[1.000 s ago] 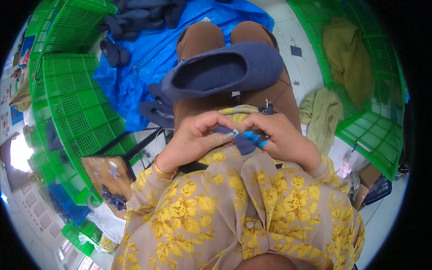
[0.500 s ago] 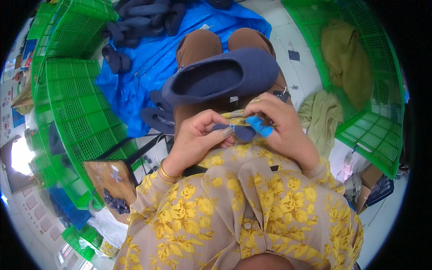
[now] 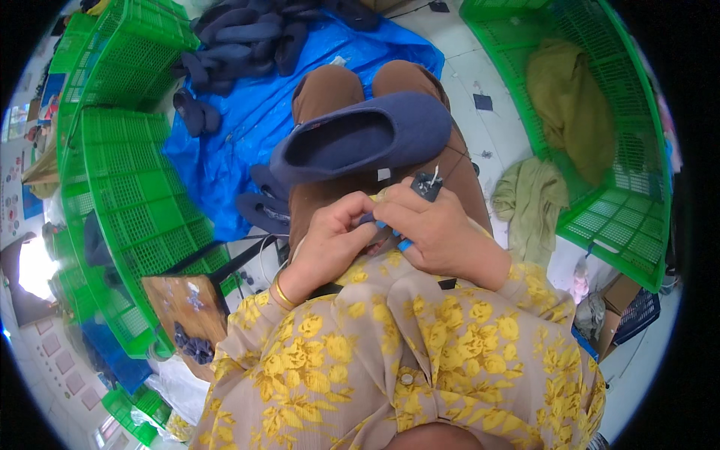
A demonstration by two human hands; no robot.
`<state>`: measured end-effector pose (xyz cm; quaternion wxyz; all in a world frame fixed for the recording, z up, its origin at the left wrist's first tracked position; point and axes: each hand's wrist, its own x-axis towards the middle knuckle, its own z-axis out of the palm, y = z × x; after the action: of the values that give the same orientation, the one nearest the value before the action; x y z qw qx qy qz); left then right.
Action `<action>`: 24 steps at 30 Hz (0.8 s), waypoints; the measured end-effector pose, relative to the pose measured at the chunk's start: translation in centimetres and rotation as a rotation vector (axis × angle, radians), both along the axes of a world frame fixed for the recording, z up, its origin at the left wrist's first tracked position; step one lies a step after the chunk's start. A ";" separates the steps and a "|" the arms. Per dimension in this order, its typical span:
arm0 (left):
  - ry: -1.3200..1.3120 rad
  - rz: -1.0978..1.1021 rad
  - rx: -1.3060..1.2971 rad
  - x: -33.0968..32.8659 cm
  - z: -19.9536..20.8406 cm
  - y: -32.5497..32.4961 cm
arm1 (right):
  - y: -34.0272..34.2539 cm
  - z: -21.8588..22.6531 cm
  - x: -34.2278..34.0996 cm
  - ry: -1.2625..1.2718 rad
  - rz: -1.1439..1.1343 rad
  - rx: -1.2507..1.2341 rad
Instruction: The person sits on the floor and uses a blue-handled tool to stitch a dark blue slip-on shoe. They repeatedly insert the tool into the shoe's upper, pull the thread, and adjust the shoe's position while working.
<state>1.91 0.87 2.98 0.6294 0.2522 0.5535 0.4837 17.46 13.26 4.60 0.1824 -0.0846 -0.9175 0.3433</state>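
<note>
The fingers of the left hand (image 3: pixel 326 238) were pinched on a small dark blue bit of cloth (image 3: pixel 367 219), which was mostly hidden between the two hands, over the lap. The right hand (image 3: pixel 442 234) was curled up just beside it, with blue wrap (image 3: pixel 405 244) on a finger, but I could not tell what it gripped. A big blue slipper (image 3: pixel 424 129) lay across the brown pant legs (image 3: pixel 330 94). Farther off, more dark slippers (image 3: pixel 244 34) sat piled on a shiny blue sheet (image 3: pixel 247 150).
</note>
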 end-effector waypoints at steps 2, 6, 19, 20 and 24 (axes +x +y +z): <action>0.152 -0.021 0.030 0.3 -0.8 -0.2 | -0.3 -0.1 0.1 0.046 -0.026 -0.012; 0.185 -0.048 0.005 0.6 0.2 0.2 | -0.7 -0.6 0.6 0.134 -0.099 -0.068; -0.138 0.009 -0.081 0.2 0.3 0.1 | 0.2 -0.6 1.1 0.011 -0.109 -0.161; -0.139 0.017 -0.090 0.2 0.4 0.1 | 0.2 -0.7 1.0 0.028 -0.109 -0.130; -0.154 0.015 -0.092 0.0 0.2 0.1 | 0.1 -1.2 0.9 0.072 -0.093 -0.056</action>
<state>1.91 0.97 3.23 0.6774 0.1809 0.5269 0.4804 18.38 13.41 3.40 0.2286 -0.1196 -0.8955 0.3628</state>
